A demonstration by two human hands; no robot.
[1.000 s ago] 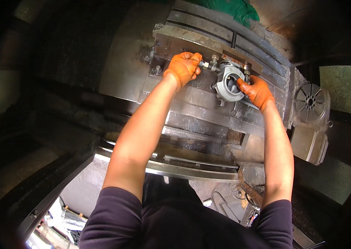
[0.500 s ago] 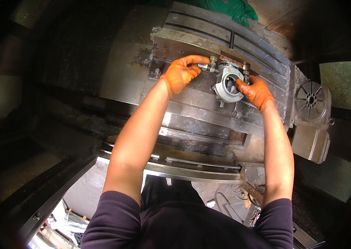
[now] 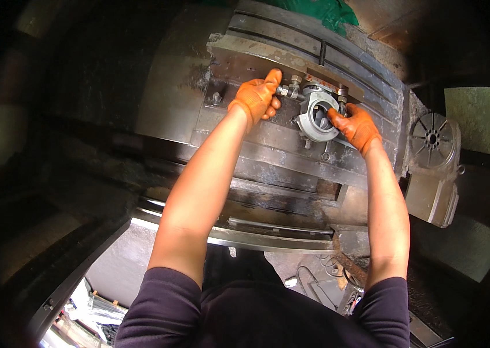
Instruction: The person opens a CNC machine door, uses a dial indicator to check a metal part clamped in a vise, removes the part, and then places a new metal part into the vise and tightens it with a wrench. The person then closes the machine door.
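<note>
A grey metal ring-shaped part (image 3: 318,133) with a round bore sits clamped on the machine table. Hex-headed bolts and nuts stand at its upper left and right. My left hand (image 3: 254,100), in an orange glove, is at the left end of a horizontal bolt (image 3: 284,90), its thumb raised and its other fingers curled below; the contact is partly hidden. My right hand (image 3: 358,127), gloved alike, grips the ring's right side, with the thumb at the bore's edge. Its other fingers are largely hidden behind the ring.
The slotted steel machine table (image 3: 279,32) runs beyond the part, with a green sheet (image 3: 326,13) at its far edge. A slotted round plate (image 3: 431,139) stands to the right. Another bolt (image 3: 215,98) sticks up left of my left hand. A metal rail (image 3: 279,226) crosses in front of me.
My left hand has rolled at the bolt: its thumb now points up and its fingers curl lower. My right hand stays on the ring. The whole view has shifted slightly.
</note>
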